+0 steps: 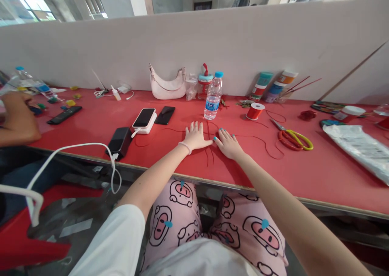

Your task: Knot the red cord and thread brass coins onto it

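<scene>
Bright red tabletop (306, 179) runs up to a pale grey partition (91, 53), and I have both bare hands resting on it near the front edge. I read the step in hand as spreading and flattening the thin red cord (208, 128) laid crosswise beneath them: strands reach out to both sides, one stretch shows beyond the fingertips, and loose ends trail toward me. My left hand (194, 137) lies palm down, fingers spread; my right hand (228, 143) mirrors it, thumbs almost meeting. Neither seems to grip anything. With the palms covering the middle, I can't tell whether the strands are knotted there. As I judge it, working the cord further calls for lifting one palm and pinching a single strand while the other holds the crossing down. Clear plastic bottle with a blue cap (213, 97) stands just beyond; the white-ended spool of red thread (255, 111) and red-and-yellow-handled scissors (294, 139) sit right.
</scene>
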Action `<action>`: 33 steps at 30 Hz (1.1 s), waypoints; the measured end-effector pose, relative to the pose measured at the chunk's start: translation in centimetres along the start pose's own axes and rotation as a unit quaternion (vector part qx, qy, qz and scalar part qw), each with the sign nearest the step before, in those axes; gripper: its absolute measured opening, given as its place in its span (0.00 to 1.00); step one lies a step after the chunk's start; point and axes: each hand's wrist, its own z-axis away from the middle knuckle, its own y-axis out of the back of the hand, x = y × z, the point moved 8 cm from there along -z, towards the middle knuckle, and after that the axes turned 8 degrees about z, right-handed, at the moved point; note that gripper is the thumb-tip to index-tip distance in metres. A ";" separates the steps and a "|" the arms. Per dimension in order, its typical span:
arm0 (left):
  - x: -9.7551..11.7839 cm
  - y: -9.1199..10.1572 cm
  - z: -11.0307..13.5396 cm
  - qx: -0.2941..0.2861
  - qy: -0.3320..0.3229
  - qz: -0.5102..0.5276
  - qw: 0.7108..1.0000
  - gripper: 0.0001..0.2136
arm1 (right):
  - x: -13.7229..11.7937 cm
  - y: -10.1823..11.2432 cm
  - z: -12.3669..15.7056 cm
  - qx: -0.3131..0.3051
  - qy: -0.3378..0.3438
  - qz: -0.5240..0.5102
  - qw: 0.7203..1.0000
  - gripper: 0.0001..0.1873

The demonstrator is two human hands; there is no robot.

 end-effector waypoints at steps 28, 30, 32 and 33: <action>-0.2 -1.7 -4.8 0.016 -0.076 0.001 0.997 0.55 | 2.8 -1.1 -4.9 0.051 0.049 0.043 0.997 0.32; -0.5 -1.7 -4.6 0.023 -0.075 0.000 0.997 0.56 | 3.2 -1.2 -5.0 0.053 0.039 0.042 0.997 0.32; -0.6 -1.7 -4.5 0.030 -0.071 -0.005 0.997 0.57 | 4.0 -1.1 -5.1 0.058 0.020 0.045 0.997 0.32; -0.7 -1.7 -4.5 0.034 -0.065 -0.008 0.997 0.57 | 4.6 -1.1 -5.2 0.059 0.007 0.047 0.997 0.32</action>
